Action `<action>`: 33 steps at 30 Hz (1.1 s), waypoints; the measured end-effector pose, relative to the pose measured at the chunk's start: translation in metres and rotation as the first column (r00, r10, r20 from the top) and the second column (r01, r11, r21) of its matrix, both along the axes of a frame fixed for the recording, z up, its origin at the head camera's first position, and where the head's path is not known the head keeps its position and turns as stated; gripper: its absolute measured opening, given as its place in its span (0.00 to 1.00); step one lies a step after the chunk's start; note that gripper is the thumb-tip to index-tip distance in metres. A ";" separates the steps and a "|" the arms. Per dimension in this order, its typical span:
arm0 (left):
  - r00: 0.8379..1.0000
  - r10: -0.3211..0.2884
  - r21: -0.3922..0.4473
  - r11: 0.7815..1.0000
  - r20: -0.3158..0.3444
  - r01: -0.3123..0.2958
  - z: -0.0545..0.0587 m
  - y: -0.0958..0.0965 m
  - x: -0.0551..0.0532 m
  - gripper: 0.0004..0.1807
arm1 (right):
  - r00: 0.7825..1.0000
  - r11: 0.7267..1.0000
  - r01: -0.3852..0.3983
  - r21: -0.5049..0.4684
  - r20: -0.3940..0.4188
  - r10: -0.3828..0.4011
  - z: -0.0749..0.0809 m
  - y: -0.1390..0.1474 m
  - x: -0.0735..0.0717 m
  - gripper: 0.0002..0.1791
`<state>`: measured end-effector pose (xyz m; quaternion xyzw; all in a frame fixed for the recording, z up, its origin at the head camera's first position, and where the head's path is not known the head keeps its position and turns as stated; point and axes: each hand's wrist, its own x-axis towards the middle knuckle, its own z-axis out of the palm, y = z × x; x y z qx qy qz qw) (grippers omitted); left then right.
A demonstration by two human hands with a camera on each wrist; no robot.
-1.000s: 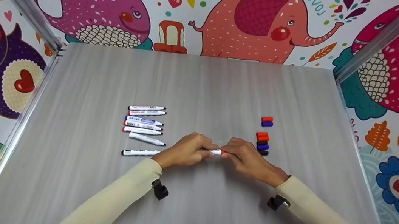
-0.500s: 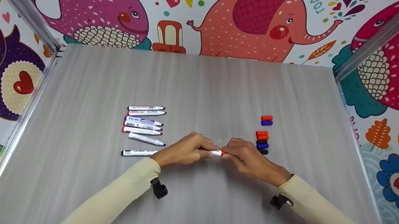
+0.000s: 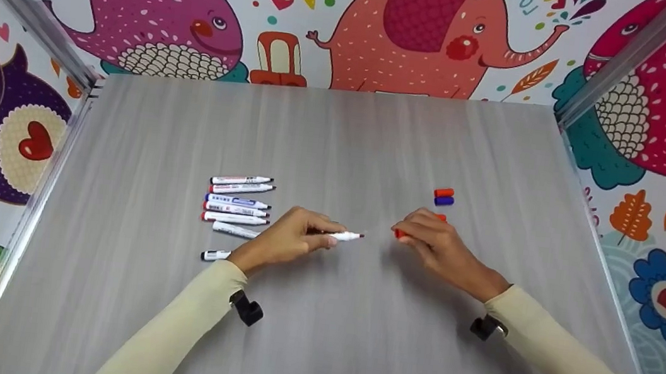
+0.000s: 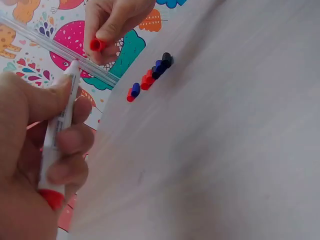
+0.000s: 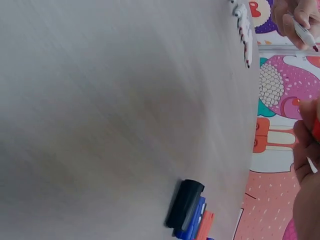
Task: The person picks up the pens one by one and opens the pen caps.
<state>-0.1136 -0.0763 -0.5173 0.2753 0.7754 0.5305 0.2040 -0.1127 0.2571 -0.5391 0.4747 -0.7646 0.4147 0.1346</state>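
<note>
My left hand [image 3: 293,238] grips a white marker [image 3: 347,236], its bare red tip pointing right; the red end plug [image 4: 52,198] shows in the left wrist view. Across a short gap, my right hand [image 3: 437,245] pinches a red marker cap [image 3: 401,234], whose hollow end [image 4: 96,45] faces the left wrist camera. Both hands are raised over the table. Left of the left hand lie several uncapped white markers [image 3: 237,201], tips to the right, the lowest partly hidden behind the wrist. Beyond the right hand, several loose caps [image 4: 154,74] in red, blue and black lie in a row.
The grey wood-grain table [image 3: 314,337] fills the middle of the head view. Metal frame bars [image 3: 31,4] and cartoon-printed walls [image 3: 170,14] border it at the back and sides. A red cap and a blue cap [image 3: 443,201] sit a little apart from the other caps.
The red cap has come off the marker, and the hands have drawn apart: the left hand leftward with the marker, the right hand rightward and up with the cap.
</note>
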 end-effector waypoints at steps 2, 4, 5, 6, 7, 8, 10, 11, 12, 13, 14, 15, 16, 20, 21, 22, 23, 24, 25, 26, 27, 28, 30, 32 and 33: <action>1.000 0.006 -0.015 1.000 -0.020 -0.007 0.003 0.001 0.000 0.14 | 1.000 0.999 0.014 0.043 0.015 -0.015 0.000 0.001 0.000 0.13; 0.999 0.012 -0.036 0.999 -0.031 -0.013 0.005 0.004 0.000 0.14 | 0.999 0.995 0.024 0.096 0.044 -0.028 -0.001 0.001 0.002 0.14; 0.999 0.014 -0.045 0.999 -0.043 -0.016 0.005 0.005 0.000 0.14 | 0.998 0.993 0.030 0.118 0.059 -0.037 -0.002 0.001 0.003 0.15; 0.998 0.018 -0.050 0.999 -0.053 -0.021 0.005 0.006 0.000 0.14 | 0.996 0.990 0.040 0.135 0.074 -0.050 -0.002 0.001 0.004 0.17; 0.998 0.025 -0.055 0.998 -0.065 -0.028 0.005 0.006 0.000 0.15 | 0.994 0.987 0.051 0.149 0.086 -0.065 -0.003 0.001 0.005 0.19; 0.996 0.032 -0.062 0.997 -0.078 -0.037 0.004 0.006 0.001 0.15 | 0.992 0.986 0.063 0.156 0.096 -0.079 -0.003 0.002 0.006 0.21; 0.993 0.053 -0.075 0.995 -0.105 -0.061 0.003 0.006 0.001 0.15 | 0.990 0.984 0.088 0.153 0.097 -0.104 -0.004 0.003 0.007 0.25; 0.991 0.065 -0.079 0.994 -0.117 -0.075 0.002 0.006 0.001 0.14 | 0.989 0.985 0.098 0.143 0.092 -0.112 -0.005 0.003 0.006 0.26; 0.989 0.077 -0.084 0.993 -0.128 -0.088 0.001 0.005 0.001 0.13 | 0.989 0.985 0.108 0.132 0.085 -0.120 -0.005 0.004 0.006 0.27; 0.986 0.088 -0.087 0.991 -0.141 -0.101 0.000 0.005 0.001 0.12 | 0.989 0.986 0.114 0.120 0.080 -0.124 -0.006 0.004 0.005 0.27; 0.983 0.097 -0.087 0.990 -0.159 -0.111 -0.001 0.004 0.001 0.10 | 0.989 0.987 0.118 0.108 0.071 -0.126 -0.006 0.005 0.004 0.27; 0.979 0.103 -0.084 0.989 -0.177 -0.119 -0.002 0.004 0.001 0.09 | 0.989 0.987 0.125 0.099 0.063 -0.132 -0.007 0.005 0.003 0.27; 0.975 0.108 -0.078 0.989 -0.195 -0.125 -0.003 0.003 0.001 0.08 | 0.988 0.987 0.133 0.091 0.063 -0.139 -0.007 0.005 0.003 0.27; 0.960 0.127 -0.051 0.988 -0.248 -0.144 -0.005 0.001 0.001 0.07 | 0.985 0.985 0.161 0.069 0.048 -0.164 -0.009 0.005 0.001 0.25; 0.959 0.130 -0.051 0.988 -0.253 -0.148 -0.005 0.000 0.001 0.08 | 0.984 0.984 0.167 0.064 0.050 -0.170 -0.010 0.005 0.001 0.25; 0.958 0.134 -0.052 0.987 -0.255 -0.151 -0.005 0.000 0.001 0.08 | 0.984 0.984 0.169 0.060 0.051 -0.173 -0.010 0.005 0.001 0.24; 0.956 0.135 -0.053 0.987 -0.260 -0.154 -0.005 -0.001 0.001 0.08 | 0.984 0.984 0.170 0.057 0.052 -0.173 -0.010 0.006 0.000 0.23; 0.954 0.136 -0.055 0.986 -0.266 -0.156 -0.005 -0.003 0.001 0.09 | 0.984 0.984 0.170 0.055 0.052 -0.173 -0.010 0.006 0.000 0.22; 0.952 0.135 -0.057 0.986 -0.274 -0.156 -0.005 -0.005 0.001 0.09 | 0.983 0.984 0.171 0.054 0.060 -0.174 -0.011 0.007 0.000 0.21; 0.949 0.135 -0.060 0.986 -0.284 -0.158 -0.005 -0.006 0.001 0.09 | 0.982 0.983 0.172 0.055 0.065 -0.176 -0.011 0.007 0.000 0.21; 0.946 0.136 -0.061 0.985 -0.295 -0.161 -0.006 -0.008 0.001 0.09 | 0.981 0.983 0.174 0.056 0.074 -0.178 -0.011 0.008 0.000 0.21; 0.942 0.139 -0.059 0.985 -0.306 -0.164 -0.006 -0.011 0.001 0.09 | 0.980 0.983 0.177 0.059 0.082 -0.181 -0.011 0.009 0.000 0.20; 0.934 0.149 -0.053 0.983 -0.324 -0.175 -0.007 -0.015 0.000 0.08 | 0.977 0.981 0.185 0.062 0.098 -0.191 -0.011 0.012 -0.001 0.20; 0.929 0.163 -0.047 0.981 -0.332 -0.189 -0.008 -0.020 -0.001 0.09 | 0.974 0.979 0.195 0.062 0.102 -0.200 -0.012 0.015 -0.002 0.21; 0.926 0.171 -0.044 0.980 -0.336 -0.197 -0.008 -0.023 -0.001 0.09 | 0.974 0.978 0.199 0.059 0.102 -0.204 -0.012 0.017 -0.002 0.21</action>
